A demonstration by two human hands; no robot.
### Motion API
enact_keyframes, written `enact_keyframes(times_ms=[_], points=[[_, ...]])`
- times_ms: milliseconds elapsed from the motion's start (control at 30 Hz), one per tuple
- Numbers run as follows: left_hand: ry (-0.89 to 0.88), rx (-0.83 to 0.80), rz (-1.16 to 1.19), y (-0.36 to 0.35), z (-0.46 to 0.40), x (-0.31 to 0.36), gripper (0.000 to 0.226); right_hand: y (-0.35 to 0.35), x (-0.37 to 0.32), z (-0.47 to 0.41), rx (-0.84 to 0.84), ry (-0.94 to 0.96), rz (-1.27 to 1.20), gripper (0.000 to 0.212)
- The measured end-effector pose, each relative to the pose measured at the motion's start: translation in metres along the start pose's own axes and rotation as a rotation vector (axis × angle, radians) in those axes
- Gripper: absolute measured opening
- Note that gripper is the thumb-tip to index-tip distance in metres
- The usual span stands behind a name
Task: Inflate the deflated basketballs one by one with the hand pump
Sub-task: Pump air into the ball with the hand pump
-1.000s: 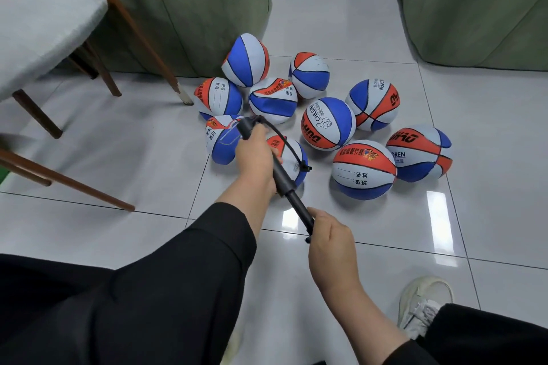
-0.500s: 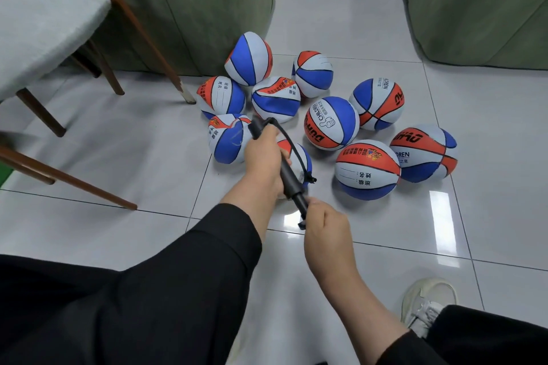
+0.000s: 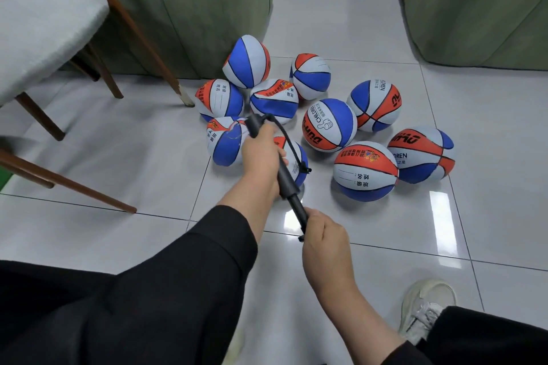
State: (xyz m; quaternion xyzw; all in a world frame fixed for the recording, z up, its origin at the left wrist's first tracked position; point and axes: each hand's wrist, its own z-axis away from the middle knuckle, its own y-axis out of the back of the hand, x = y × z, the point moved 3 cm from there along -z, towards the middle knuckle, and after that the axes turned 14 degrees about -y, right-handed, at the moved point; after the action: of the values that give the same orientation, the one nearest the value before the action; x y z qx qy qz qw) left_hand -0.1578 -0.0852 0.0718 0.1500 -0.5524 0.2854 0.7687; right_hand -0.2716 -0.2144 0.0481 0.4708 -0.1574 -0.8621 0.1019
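Up close, the fingers of the left hand (image 3: 262,157) are wrapped round the black barrel of the hand pump (image 3: 284,173), while the right hand (image 3: 323,238) is clenched round the pump's handle end, nearer the body. Between the two hands a short stretch of the thinner rod shows, so the pump lies slanted from upper left to lower right. From the pump's far tip a thin black hose (image 3: 292,147) loops over the left hand and down to a basketball (image 3: 295,161) that sits mostly hidden behind that hand; the needle seems to sit in this ball, though the joint is too small to tell for sure. Just left of it rests another basketball (image 3: 224,142) with a dented, wrinkled skin. Around these, more red, white and blue balls (image 3: 329,124) lie bunched on the glossy white tile floor (image 3: 489,216), several of them touching. Beyond the balls stands a green sofa (image 3: 189,15), with a second green seat (image 3: 474,6) at the upper right. A chair (image 3: 44,35) with a pale cushion and wooden legs stands at the left. Black sleeves cover both forearms, and a white shoe (image 3: 424,305) rests on the floor at the lower right.
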Motion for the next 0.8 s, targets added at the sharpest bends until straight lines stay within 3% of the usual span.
enact_keyframes(times_ms=[167, 400, 567, 700, 800], points=[[-0.010, 0.020, 0.040, -0.006, 0.021, -0.018, 0.020, 0.007, -0.005, -0.011, 0.058, 0.004, -0.001, 0.035], [0.095, 0.021, 0.068, 0.010, 0.007, -0.023, 0.015, -0.001, -0.006, -0.002, -0.032, 0.016, 0.047, 0.037], [0.062, 0.088, 0.025, 0.027, -0.026, 0.003, 0.021, 0.003, 0.008, 0.011, -0.085, 0.003, 0.083, 0.053], [0.024, 0.108, 0.004, 0.031, -0.040, 0.017, 0.018, 0.005, 0.013, 0.010, -0.087, 0.009, 0.096, 0.048], [0.027, 0.106, 0.007, 0.026, -0.033, 0.013, 0.017, 0.005, 0.009, 0.008, -0.064, 0.006, 0.077, 0.066]])
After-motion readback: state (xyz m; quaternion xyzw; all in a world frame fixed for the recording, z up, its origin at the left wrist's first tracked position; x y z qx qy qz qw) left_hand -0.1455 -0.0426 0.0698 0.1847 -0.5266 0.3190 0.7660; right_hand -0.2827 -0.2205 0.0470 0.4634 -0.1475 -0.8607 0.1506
